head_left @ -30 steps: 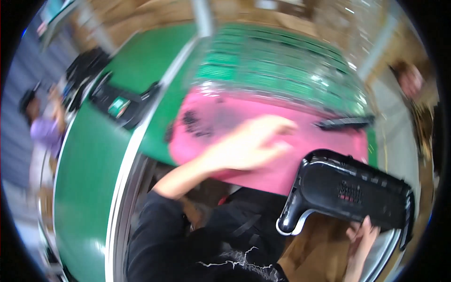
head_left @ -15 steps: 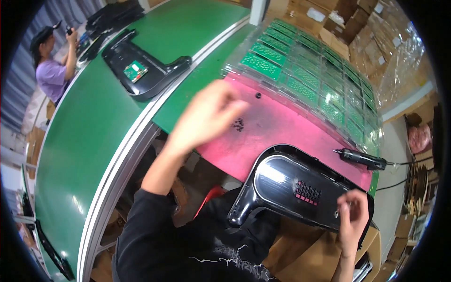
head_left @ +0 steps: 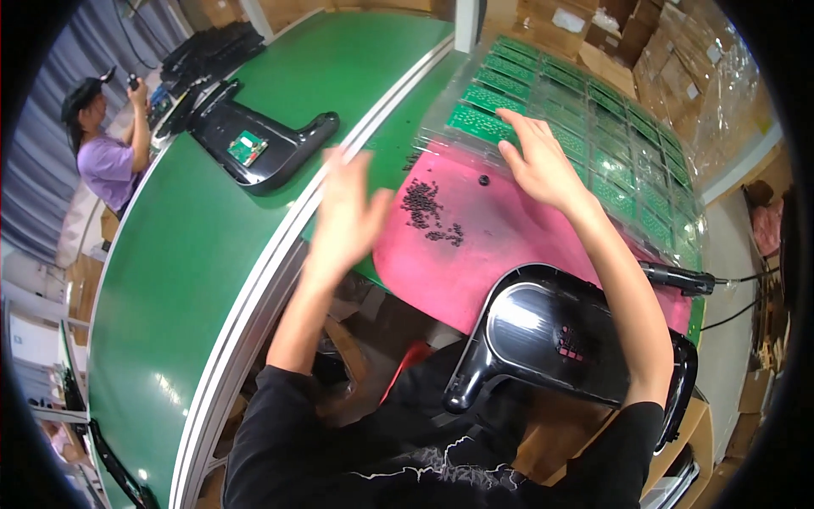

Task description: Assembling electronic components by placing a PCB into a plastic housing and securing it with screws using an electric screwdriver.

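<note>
My left hand (head_left: 346,216), blurred, is over the metal edge strip left of the pink mat (head_left: 517,229). Its thumb stands apart from the fingers and nothing shows in it. Small black screws (head_left: 421,204) lie in a loose pile on the mat beside it. My right hand (head_left: 543,165) is stretched out and holds nothing visible, its fingertips at the near left corner of the clear tray of green circuit boards (head_left: 479,121). Under my right forearm, a glossy black plastic housing (head_left: 551,339) with a grille rests at the mat's near edge, partly hidden by that arm.
A black electric screwdriver (head_left: 678,277) with a cord lies at the mat's right. On the green conveyor (head_left: 203,229) to the left sits another black housing (head_left: 292,140) bearing a small circuit board (head_left: 247,148). A person in purple (head_left: 110,165) is at the far left. Cardboard boxes stand behind.
My right hand has gone from the black housing up to the circuit board tray. My left hand has moved left off the mat, uncovering more of the screw pile. The view has shifted slightly.
</note>
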Available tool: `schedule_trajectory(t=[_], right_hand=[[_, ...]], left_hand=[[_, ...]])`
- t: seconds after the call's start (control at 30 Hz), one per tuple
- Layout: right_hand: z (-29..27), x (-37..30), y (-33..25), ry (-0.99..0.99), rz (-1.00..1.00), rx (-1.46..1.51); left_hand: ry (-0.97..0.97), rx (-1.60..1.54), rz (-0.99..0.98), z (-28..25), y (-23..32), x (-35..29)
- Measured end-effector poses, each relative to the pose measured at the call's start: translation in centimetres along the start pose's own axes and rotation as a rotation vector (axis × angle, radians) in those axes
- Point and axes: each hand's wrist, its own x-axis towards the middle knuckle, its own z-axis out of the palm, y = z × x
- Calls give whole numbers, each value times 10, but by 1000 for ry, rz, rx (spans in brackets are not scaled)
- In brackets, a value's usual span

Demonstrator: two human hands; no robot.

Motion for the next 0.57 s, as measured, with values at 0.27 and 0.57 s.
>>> schedule_trajectory(t=[0.27,0.57], right_hand=[[49,49,3,47,160,-172],[-21,1,-42,349,-45,-65]], left_hand=[[-510,-817,331,-10,134,-15],[-561,-604,247,11,129,-5]])
